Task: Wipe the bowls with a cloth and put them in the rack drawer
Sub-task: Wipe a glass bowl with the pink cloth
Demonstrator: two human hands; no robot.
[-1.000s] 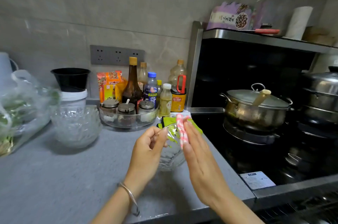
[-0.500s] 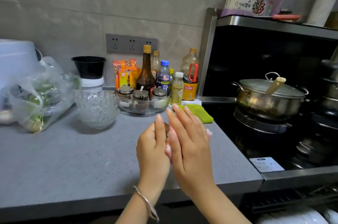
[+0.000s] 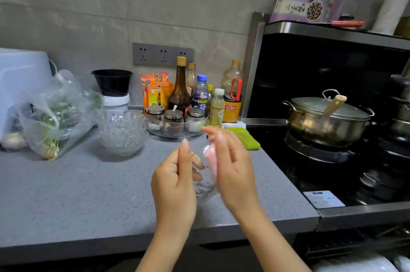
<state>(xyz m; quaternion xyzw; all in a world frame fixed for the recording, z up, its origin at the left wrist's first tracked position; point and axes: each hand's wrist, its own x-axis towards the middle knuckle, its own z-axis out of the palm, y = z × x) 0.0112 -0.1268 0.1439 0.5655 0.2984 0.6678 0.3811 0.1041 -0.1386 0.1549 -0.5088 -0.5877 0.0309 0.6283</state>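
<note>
Head camera looks down at a grey table (image 3: 77, 194) in a kitchen. Both hands are up over the table, near its front edge. The left hand (image 3: 175, 185) holds a small clear glass bowl (image 3: 205, 189). One of its fingers (image 3: 185, 149) points straight up and the others curl round the side of the bowl. The right hand (image 3: 235, 172) is on the other side of the bowl, so the bowl sits between the two hands, up off the table. A pink cloth (image 3: 210, 158) lies under the right hand and touches the bowl. The right fingers (image 3: 221, 138) look straight, but this hand is blurry, so I cannot tell if it grips the cloth or just presses it. More glass bowls (image 3: 122, 132) stand in a stack on the table, to the left and further back. Beside them on the left lies a clear bag of greens (image 3: 55, 114). Behind the stack a black tub (image 3: 112, 82) sits on a white tub. A round clear tray (image 3: 177, 133) with little jars stands just right of the stack, and bottles (image 3: 179, 87) stand behind it by the wall. A green cloth (image 3: 246, 138) lies at the right end of the table, next to the black stove (image 3: 310, 183). A steel pot (image 3: 326, 121) with a lid sits on the stove. Down low on the right, under the stove, there is a dark rack (image 3: 337, 244) with something white below it, too blurry to make out.
</note>
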